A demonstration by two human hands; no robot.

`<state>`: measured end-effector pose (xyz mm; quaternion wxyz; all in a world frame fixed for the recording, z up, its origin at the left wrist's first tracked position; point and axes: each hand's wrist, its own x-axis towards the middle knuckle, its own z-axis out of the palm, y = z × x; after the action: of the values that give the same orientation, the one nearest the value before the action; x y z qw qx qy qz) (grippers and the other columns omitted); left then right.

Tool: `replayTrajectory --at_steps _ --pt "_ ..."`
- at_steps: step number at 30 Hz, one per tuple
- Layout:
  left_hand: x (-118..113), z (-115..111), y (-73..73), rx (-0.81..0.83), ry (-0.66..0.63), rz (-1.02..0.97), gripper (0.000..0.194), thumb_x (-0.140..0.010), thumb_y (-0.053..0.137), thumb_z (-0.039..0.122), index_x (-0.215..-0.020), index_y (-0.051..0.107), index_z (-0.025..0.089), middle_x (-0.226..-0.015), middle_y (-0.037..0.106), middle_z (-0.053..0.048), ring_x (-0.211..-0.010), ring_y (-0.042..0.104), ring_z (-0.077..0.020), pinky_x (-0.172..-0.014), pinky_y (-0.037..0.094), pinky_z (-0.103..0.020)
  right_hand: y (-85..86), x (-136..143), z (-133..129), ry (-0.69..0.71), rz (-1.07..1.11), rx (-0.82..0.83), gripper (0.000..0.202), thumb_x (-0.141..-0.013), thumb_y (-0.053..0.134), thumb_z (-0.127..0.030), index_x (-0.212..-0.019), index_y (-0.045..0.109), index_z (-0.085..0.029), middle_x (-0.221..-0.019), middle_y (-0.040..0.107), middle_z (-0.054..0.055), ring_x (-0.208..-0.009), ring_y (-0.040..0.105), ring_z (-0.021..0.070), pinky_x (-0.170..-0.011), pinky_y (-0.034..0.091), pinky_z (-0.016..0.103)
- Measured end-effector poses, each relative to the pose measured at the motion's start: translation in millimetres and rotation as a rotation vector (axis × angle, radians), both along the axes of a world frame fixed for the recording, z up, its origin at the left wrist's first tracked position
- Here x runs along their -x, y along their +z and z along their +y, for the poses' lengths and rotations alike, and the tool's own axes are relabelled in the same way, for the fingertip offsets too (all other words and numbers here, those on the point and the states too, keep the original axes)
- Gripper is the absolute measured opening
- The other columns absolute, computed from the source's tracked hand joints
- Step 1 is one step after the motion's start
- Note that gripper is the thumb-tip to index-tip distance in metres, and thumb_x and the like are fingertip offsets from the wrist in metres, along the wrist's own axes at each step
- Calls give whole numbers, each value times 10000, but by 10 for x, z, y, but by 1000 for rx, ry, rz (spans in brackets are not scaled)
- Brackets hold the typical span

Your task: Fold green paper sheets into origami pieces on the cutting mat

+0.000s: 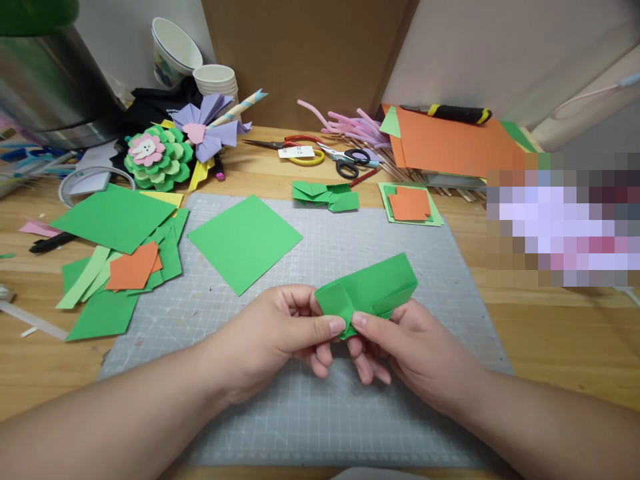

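Bright green origami paper (377, 283), folded into a long band with creased flaps, slants up rightward above the cutting mat (300, 427).

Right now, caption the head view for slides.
Left hand and right hand pinch folded green paper over a gray mat.

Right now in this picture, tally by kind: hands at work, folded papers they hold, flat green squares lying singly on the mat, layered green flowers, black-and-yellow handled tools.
Hands: 2 (left hand, right hand)
Held folded green paper: 1
Single flat green square on the mat: 1
Layered green flower: 1
Black-and-yellow handled tool: 1
Total: 6
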<state>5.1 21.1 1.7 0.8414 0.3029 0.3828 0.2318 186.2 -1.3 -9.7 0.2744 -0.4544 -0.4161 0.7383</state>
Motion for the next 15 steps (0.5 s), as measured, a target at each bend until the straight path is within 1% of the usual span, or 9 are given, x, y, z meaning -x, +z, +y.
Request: replayTrajectory --at_steps 6,11,15 --pt "-18 5 -4 -37 -10 32 198 -729 747 264 -709 617 117 -653 629 -8 -469 497 -44 -442 434 -150 3 6 -14 0 8 7 343 -864 556 -412 -669 601 -134 -542 578 6 -411 475 72 -391 342 186" --pt "-27 9 6 -38 33 62 227 -706 753 271 -669 583 125 -584 600 11 -460 471 -50 -434 432 -156 3 18 0 -28 84 15 349 -847 586 -431 -687 611 -122 -579 582 17 -465 552 96 -390 366 179" --pt "-22 8 -6 -49 33 56 225 -700 755 258 -674 578 121 -581 595 12 -469 474 -55 -437 443 -160 -4 24 13 -13 81 9 369 -842 593 -447 -678 614 -116 -553 584 19 -442 536 89 -388 365 177"
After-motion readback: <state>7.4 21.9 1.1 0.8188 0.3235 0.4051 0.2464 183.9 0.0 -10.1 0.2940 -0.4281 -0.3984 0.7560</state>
